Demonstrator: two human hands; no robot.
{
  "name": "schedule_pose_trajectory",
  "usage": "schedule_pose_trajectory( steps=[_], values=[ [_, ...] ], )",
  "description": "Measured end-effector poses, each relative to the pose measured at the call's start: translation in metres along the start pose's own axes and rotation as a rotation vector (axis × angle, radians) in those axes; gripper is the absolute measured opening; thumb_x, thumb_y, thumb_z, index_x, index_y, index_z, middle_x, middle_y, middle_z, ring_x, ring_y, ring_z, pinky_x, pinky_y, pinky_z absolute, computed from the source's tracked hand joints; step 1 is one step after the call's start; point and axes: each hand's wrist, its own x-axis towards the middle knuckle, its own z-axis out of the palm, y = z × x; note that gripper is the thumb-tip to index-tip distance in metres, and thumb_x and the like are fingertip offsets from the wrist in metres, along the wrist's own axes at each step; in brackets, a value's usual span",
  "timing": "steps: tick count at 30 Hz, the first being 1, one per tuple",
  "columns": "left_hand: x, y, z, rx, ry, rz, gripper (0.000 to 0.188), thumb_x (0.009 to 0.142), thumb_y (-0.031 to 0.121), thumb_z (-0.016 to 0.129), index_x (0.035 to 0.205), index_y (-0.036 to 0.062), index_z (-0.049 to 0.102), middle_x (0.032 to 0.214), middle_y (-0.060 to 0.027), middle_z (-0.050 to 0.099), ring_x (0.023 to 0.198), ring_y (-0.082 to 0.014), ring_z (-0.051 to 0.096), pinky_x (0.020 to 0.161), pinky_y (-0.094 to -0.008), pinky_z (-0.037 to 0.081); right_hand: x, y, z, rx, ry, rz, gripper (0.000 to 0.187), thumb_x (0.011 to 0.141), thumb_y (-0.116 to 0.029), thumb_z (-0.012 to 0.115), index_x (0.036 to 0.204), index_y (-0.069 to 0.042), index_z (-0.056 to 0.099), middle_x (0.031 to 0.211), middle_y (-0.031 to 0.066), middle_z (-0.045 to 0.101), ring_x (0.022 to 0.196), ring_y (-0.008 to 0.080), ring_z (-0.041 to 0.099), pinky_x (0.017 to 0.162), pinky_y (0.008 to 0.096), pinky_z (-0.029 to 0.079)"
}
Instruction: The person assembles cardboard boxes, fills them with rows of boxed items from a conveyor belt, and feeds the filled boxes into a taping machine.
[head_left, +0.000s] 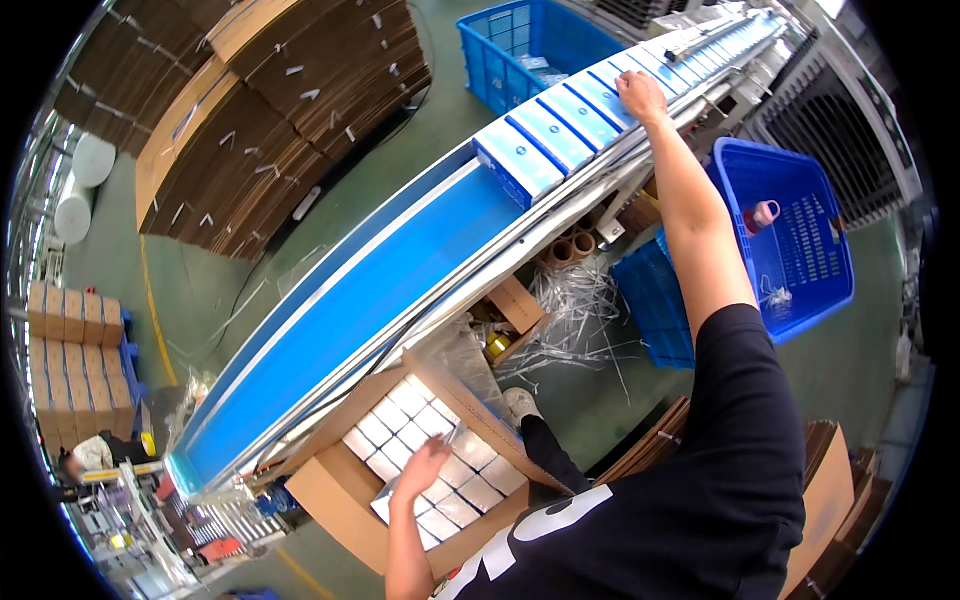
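A row of blue-and-white boxes (553, 130) lies side by side on the blue conveyor belt (380, 270). My right arm reaches across to the far part of this row. There my right hand (642, 97) rests on the boxes with its fingers curled; what is under the fingertips is hidden. Below the belt, close to my body, stands an open brown carton (345, 495). White packs (455, 508) fill it in neat rows. My left hand (424, 468) is over these packs, fingers stretched and slightly apart, with nothing seen in it.
Beyond the belt are tall stacks of flat cardboard (270, 140) and a light-blue crate (535, 45). On the right stands a dark-blue basket (810, 240). Tangled clear strapping (570, 310) litters the floor under the conveyor. Another person (95, 455) is at the far left.
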Motion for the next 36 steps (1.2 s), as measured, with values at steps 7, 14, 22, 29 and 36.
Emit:
schedule_pose_trajectory(
  steps=[7,14,22,29,36],
  values=[
    [-0.085,0.088,-0.114,-0.546,0.605,0.336,0.054,0.091,0.033,0.052,0.134,0.0034,0.038,0.125,-0.0153,0.051,0.115,-0.0233,0.05,0.095,-0.0346,0.04,0.001,-0.039,0.016,0.078,-0.173,0.28,0.072,0.08,-0.064,0.042,0.127,-0.011,0.049,0.124,0.0157,0.054,0.115,0.0326,0.051,0.097,0.0413,0.037],
    [-0.007,0.086,-0.204,-0.628,0.589,0.418,0.051,0.092,0.03,0.051,0.134,0.0044,0.038,0.128,-0.0126,0.05,0.114,-0.0235,0.051,0.094,-0.0356,0.041,-0.103,-0.183,0.0,0.185,-0.943,-0.098,0.086,0.072,-0.075,0.047,0.117,-0.003,0.058,0.116,0.0208,0.057,0.107,0.0307,0.055,0.085,0.043,0.045],
    [0.019,0.029,-0.268,-0.767,0.518,0.212,0.065,0.069,0.033,0.078,0.117,0.0011,0.049,0.108,-0.0144,0.059,0.097,-0.0232,0.059,0.082,-0.0384,0.049,-0.262,-0.355,0.008,0.456,-0.839,-0.304,0.105,0.058,-0.079,0.057,0.116,0.008,0.052,0.11,0.0272,0.057,0.106,0.038,0.055,0.09,0.0397,0.045],
    [-0.111,0.007,-0.276,-0.557,0.817,0.738,0.046,0.071,0.026,0.077,0.099,-0.0035,0.056,0.088,-0.0104,0.064,0.074,-0.0162,0.063,0.068,-0.0304,0.054,-0.316,-0.392,-0.058,0.822,-0.463,-0.549,0.086,0.063,-0.066,0.066,0.106,0.008,0.054,0.095,0.0229,0.064,0.087,0.0342,0.064,0.079,0.0348,0.05],
    [-0.183,-0.066,-0.122,-0.408,1.041,0.411,0.07,0.071,0.027,0.077,0.121,-0.0026,0.037,0.107,-0.0153,0.057,0.093,-0.022,0.059,0.081,-0.0331,0.049,-0.473,-0.339,-0.12,0.603,-0.568,-0.415,0.1,0.075,-0.057,0.062,0.139,0.001,0.011,0.095,0.0259,0.062,0.08,0.0361,0.066,0.069,0.0391,0.056]
  ],
)
